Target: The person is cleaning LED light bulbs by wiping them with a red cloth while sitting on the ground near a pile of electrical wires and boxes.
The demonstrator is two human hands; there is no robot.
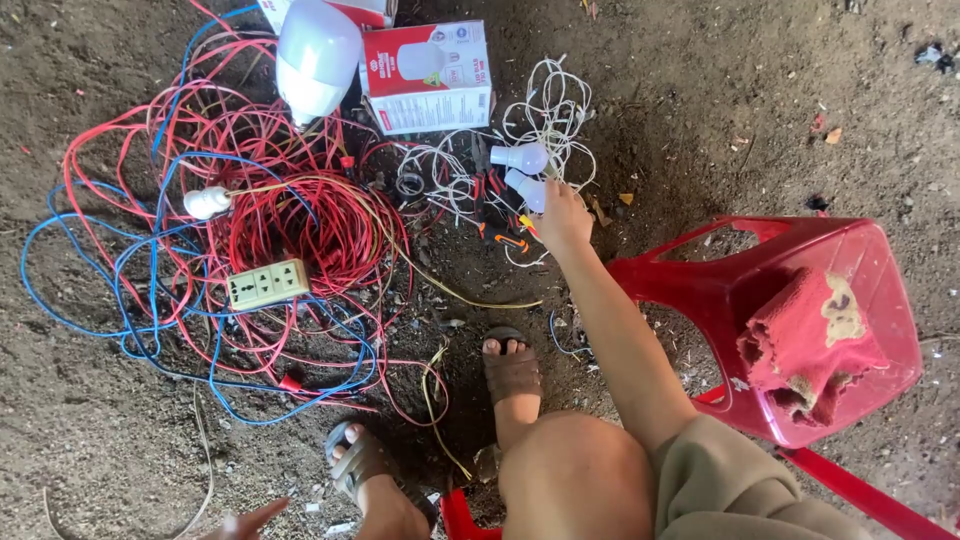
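My right hand (pixel 562 215) reaches forward over the dirt ground and closes on the base of a small white bulb (pixel 528 190). A second small white bulb (pixel 522 157) lies just beyond it, among thin white wires (pixel 555 105). An orange-handled tool (pixel 505 239) lies just left of that hand. Only the fingers of my left hand (pixel 250 520) show at the bottom edge, spread and holding nothing, near my left sandalled foot (pixel 365 465).
A tangle of red and blue wires (pixel 290 220) covers the left ground, with a cream socket board (pixel 268 284) and a white lamp holder (pixel 207 202) in it. A large white bulb (pixel 315 55) and a red-white box (pixel 430 75) lie beyond. A red plastic stool (pixel 720 290) carrying a red cloth (pixel 810 345) stands at right.
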